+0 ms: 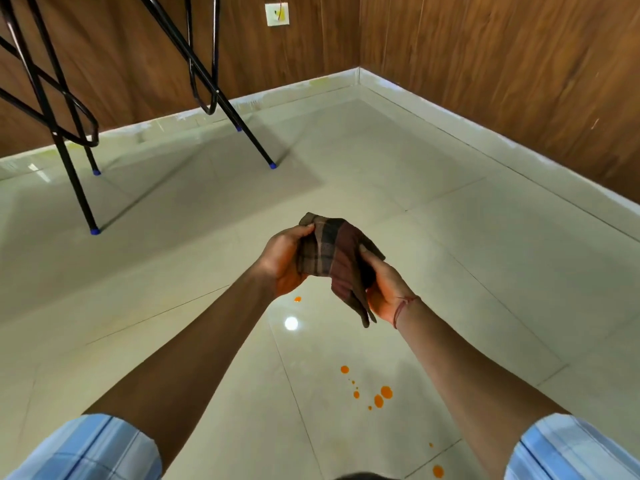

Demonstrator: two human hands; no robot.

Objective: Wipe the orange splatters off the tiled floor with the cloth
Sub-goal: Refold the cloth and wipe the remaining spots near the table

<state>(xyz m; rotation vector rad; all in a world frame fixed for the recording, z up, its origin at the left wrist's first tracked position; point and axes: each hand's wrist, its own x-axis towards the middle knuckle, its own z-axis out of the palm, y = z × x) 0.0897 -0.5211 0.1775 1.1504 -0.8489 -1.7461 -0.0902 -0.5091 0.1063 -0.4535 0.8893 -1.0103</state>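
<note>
A dark checked cloth, brown and maroon, is held up in the air in front of me, well above the floor. My left hand grips its left side and my right hand grips its right side, with a corner hanging down between them. Orange splatters lie on the glossy cream tiled floor: one drop under my left hand, a cluster of several drops between my forearms, and two more drops near the bottom edge.
Black metal legs with blue feet stand at the left and back. Wood-panelled walls with a pale skirting meet in a corner at the back. A wall socket sits high up. A light glare reflects on the tile.
</note>
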